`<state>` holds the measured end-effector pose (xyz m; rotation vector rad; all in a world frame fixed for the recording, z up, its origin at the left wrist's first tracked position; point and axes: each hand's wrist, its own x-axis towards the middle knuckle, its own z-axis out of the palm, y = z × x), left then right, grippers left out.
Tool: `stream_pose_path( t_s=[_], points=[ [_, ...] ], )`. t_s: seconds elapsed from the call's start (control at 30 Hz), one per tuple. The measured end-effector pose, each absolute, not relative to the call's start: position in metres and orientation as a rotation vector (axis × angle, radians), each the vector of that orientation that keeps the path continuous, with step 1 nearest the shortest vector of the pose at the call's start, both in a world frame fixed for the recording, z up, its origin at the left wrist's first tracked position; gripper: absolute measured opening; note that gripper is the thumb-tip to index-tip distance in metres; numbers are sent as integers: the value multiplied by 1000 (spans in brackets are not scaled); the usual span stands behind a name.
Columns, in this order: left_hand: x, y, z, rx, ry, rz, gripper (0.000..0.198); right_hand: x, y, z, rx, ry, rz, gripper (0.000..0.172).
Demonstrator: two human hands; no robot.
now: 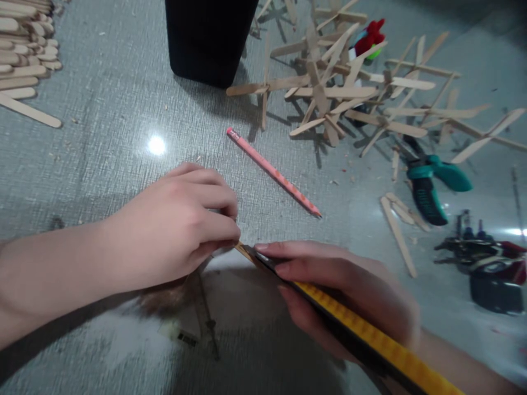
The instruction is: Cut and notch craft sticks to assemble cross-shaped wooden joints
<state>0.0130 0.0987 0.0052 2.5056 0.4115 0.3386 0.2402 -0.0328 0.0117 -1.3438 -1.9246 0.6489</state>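
My left hand [181, 219] is closed, its fingertips pinching a thin wooden craft stick [244, 250]. Most of that stick is hidden behind the fingers. Wrapped in my right hand [354, 277] is a long yellow-and-black utility knife [349, 318], its front end pointing up and left at the stick. The knife's metal tip meets or overlaps the stick's end; the exact contact is too blurred to tell. Just beyond both hands a pink pencil [274, 173] lies slantwise on the grey textured table [111, 181].
Several joined craft-stick shapes [325, 93] crowd the back right, beside a black container [208, 41]. Loose craft sticks [24, 71] are piled at far left. Teal-handled pliers [428, 186], short loose sticks [398, 236] and a dark cluster of tools [489, 263] lie at right.
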Motion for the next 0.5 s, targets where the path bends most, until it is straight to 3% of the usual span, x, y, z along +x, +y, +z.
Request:
stream_pose_path(
  t_s=[0.2, 0.27, 0.37, 0.5],
  points=[
    [15, 97, 8, 2446, 531, 277, 27, 242, -34, 17, -1322, -1839, 894, 41],
    [16, 96, 9, 2430, 538, 256, 29, 241, -35, 18, -1375, -1628, 1199, 34],
    [16, 96, 11, 2408, 556, 247, 29, 237, -36, 21, -1471, -1206, 1639, 9],
    [16, 95, 12, 2416, 571, 252, 28, 234, -31, 29, -1526, -651, 1980, 14]
  ],
)
